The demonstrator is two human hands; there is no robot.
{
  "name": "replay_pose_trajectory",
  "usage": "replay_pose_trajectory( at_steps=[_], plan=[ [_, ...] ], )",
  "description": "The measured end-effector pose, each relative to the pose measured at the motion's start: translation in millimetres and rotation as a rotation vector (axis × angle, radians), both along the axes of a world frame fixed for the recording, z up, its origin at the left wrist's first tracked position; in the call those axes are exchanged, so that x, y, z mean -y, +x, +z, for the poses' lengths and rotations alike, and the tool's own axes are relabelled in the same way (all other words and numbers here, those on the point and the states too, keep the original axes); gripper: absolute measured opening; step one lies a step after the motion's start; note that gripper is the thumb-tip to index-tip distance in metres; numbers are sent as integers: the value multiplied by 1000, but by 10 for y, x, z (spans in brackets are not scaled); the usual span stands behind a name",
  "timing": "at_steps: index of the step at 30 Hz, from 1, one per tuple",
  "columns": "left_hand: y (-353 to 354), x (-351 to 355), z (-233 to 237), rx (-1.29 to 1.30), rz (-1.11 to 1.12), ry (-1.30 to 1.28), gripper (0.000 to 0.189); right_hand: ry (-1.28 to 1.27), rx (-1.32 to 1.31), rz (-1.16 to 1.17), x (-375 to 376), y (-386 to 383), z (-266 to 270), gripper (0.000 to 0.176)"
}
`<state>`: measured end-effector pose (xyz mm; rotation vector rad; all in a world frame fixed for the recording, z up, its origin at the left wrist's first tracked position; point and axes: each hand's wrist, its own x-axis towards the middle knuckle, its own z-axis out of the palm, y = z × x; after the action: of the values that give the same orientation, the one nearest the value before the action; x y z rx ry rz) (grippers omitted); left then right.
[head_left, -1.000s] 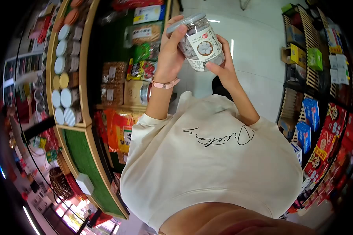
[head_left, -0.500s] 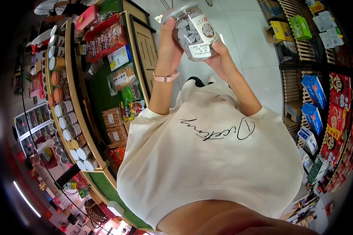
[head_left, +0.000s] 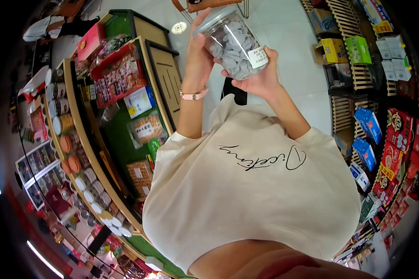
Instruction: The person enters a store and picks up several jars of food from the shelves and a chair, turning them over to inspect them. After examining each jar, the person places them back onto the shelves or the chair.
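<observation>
A clear jar [head_left: 235,44] of pale grey, flat pieces is held up in front of me, tilted, its lid toward the upper left. My left hand [head_left: 200,58], with a pink band on the wrist, is closed around the lid end. Around the base end, my right hand [head_left: 260,81] grips the jar with its thumb beside a small white label [head_left: 258,56]. The print on this label is too small to read.
On the left, a wooden display shelf [head_left: 170,100] holds packaged snacks and rows of lidded jars [head_left: 60,108]. Slatted racks [head_left: 342,114] with boxes [head_left: 368,124] stand on the right. A brown seat or tabletop [head_left: 214,5] shows at the top. Someone in dark trousers [head_left: 81,26] is at the upper left.
The jar has turned in my hands, so its large picture label no longer shows and more of the pieces are visible. The view has shifted, bringing the brown top into sight.
</observation>
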<state>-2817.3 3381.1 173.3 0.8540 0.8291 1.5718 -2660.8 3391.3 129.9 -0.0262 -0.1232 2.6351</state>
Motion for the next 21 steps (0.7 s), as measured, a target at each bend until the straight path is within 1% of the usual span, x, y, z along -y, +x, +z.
replay_pose_trajectory(
  at_steps=[1,2,5,7,9,12,15,17,18,21],
  plan=[
    [-102,-187,-15,-1,0,6,81,-83,-102,60,-183,-99,-30,83],
    [-218,-374,-21,-3,4,11,83,-114,-83,80,-353,-234,-49,85],
    [-561,-849,20,14,41,-4,85,-221,-201,191,-849,-610,70,85],
    [-773,-1093,76,-3,74,2,85,-237,-271,239,-1152,-847,103,87],
    [-970,-1310,115,-4,68,-1,81,-276,-332,283,-1398,-1059,81,88],
    [-1210,-1555,45,-11,69,-7,76,-369,-408,310,-1629,-1329,50,89],
    [-1319,-1720,43,69,85,-19,78,-257,-303,270,-1840,-1458,-4,90],
    [-1428,-1796,-9,54,58,-18,78,-110,-124,185,-1940,-1472,-17,85],
    [-1483,-1850,-46,48,45,-9,78,-29,-31,144,-2014,-1487,-15,84],
    [-1624,-1963,-110,48,40,-14,81,372,412,-66,-2141,-1502,57,79]
  ],
)
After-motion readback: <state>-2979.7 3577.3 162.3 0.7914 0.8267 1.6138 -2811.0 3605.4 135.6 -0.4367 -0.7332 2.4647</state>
